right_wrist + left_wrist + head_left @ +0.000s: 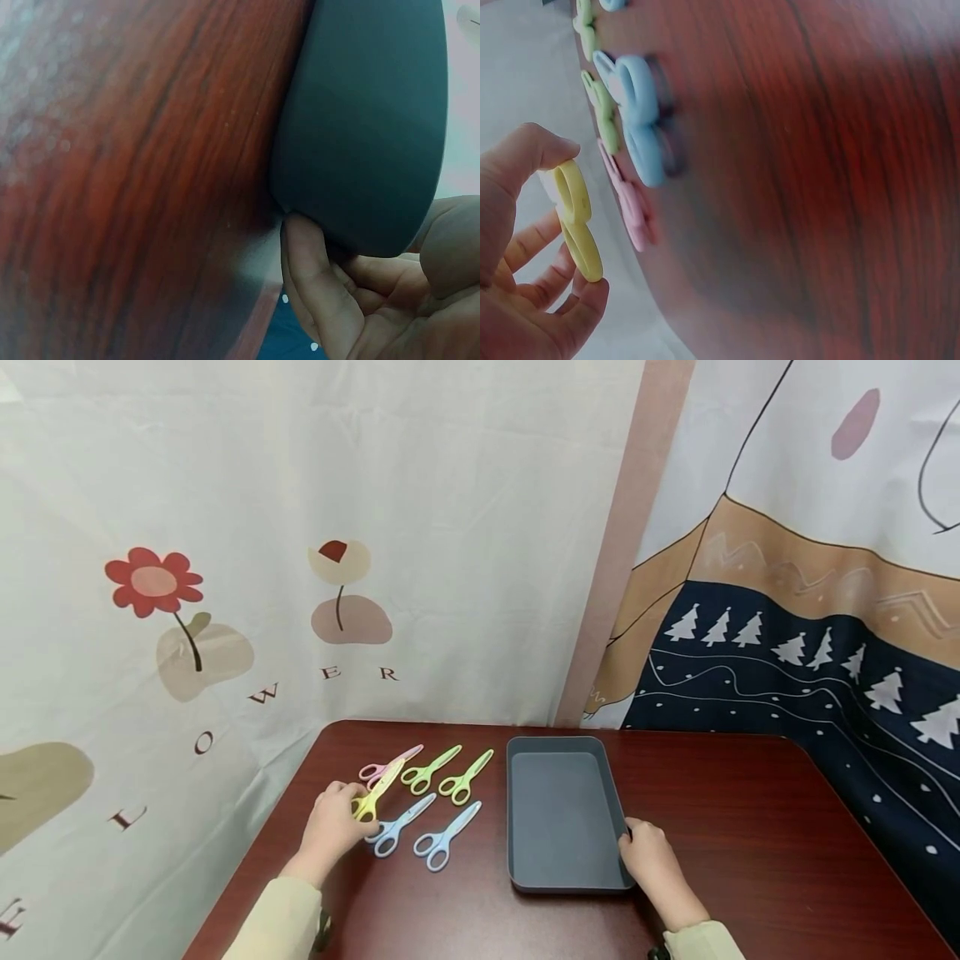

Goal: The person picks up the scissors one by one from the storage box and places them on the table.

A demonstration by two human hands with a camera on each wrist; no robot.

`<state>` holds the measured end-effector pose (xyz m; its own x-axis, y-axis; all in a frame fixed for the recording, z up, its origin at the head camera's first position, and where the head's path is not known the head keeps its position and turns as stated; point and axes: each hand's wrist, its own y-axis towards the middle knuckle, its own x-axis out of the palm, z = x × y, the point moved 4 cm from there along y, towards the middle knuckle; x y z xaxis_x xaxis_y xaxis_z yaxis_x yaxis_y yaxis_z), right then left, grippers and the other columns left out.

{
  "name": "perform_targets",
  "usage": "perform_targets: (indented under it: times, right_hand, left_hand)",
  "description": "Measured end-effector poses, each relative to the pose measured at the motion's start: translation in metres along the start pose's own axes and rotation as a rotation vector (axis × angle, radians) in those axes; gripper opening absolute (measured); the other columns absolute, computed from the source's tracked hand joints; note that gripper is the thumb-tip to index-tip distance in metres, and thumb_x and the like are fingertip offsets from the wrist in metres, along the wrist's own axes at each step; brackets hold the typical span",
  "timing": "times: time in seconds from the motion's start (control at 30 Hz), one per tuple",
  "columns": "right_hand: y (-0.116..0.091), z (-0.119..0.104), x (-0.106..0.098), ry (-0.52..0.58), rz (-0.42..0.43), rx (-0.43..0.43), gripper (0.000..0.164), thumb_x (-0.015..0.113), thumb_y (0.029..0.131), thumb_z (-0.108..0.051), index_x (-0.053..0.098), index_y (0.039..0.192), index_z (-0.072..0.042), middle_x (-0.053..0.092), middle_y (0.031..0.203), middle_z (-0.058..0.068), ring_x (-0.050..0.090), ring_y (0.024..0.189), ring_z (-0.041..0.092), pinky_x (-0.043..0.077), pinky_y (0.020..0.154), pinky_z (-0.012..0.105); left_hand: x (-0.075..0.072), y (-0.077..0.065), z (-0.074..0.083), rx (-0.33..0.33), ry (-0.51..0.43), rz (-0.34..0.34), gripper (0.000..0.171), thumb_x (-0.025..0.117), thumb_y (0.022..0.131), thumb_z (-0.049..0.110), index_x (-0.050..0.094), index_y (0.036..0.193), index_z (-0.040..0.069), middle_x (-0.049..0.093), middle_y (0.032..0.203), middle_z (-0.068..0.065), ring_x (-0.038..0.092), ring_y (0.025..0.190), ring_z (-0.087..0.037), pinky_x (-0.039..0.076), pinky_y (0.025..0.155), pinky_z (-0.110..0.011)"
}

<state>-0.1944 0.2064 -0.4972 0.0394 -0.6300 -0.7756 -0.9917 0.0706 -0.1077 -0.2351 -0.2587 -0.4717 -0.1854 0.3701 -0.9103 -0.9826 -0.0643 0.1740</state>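
Note:
In the head view, my left hand (336, 825) pinches a pair of yellow scissors (384, 783) by the handle loops, blades pointing away to the upper right. The left wrist view shows the thumb on one side of the yellow loops (576, 196) and a fingertip on the other, above the table. Around it lie pink scissors (372, 770), two green pairs, one being (467, 779), and two blue pairs, one being (447, 838). My right hand (651, 858) grips the right side of a dark grey rectangular tray (566, 814), thumb at the rim and fingers at its outer side.
The reddish-brown wooden table (735, 810) has rounded far corners. Behind it hangs a pale curtain (465, 552) with flower prints, and a darker printed cloth (750, 668) hangs at the right.

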Motion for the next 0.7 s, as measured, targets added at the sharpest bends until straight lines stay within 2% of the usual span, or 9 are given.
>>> perform_targets:
  times: [0.1,0.33,0.57,0.7]
  right_hand:
    - [0.001,0.0,0.0,-0.001,0.002,-0.002,0.041,0.046,0.091,-0.004,0.048,0.126,0.017,0.054,0.116,0.037,0.044,0.054,0.017,0.04,0.055,0.032]
    - [0.0,0.001,0.0,0.006,0.008,-0.003,0.041,0.046,0.091,-0.003,0.047,0.126,0.018,0.058,0.106,0.035,0.039,0.049,0.016,0.036,0.051,0.03]
    - [0.001,0.001,0.0,-0.006,0.002,-0.002,0.04,0.047,0.091,-0.004,0.048,0.126,0.017,0.055,0.115,0.037,0.046,0.055,0.017,0.04,0.054,0.031]
    - [0.0,0.0,0.0,0.003,-0.004,-0.002,0.041,0.046,0.091,-0.004,0.047,0.126,0.017,0.054,0.116,0.038,0.041,0.05,0.015,0.038,0.052,0.031]
  left_hand:
    - [-0.001,0.0,-0.008,-0.002,0.001,0.007,0.046,0.081,0.058,0.025,0.065,0.098,0.007,0.057,0.098,-0.014,0.048,0.084,-0.029,0.038,0.065,-0.035]
    - [-0.005,0.001,-0.024,-0.017,0.016,-0.028,0.047,0.081,0.059,0.024,0.064,0.1,0.005,0.056,0.1,-0.017,0.048,0.085,-0.031,0.037,0.065,-0.036]
    - [-0.008,-0.002,-0.036,-0.018,0.025,-0.053,0.048,0.081,0.058,0.021,0.065,0.1,0.004,0.055,0.1,-0.017,0.048,0.086,-0.032,0.038,0.064,-0.036]
    - [-0.007,-0.003,-0.04,0.015,0.023,-0.05,0.046,0.082,0.057,0.02,0.065,0.097,0.005,0.055,0.098,-0.016,0.048,0.085,-0.031,0.038,0.064,-0.036]
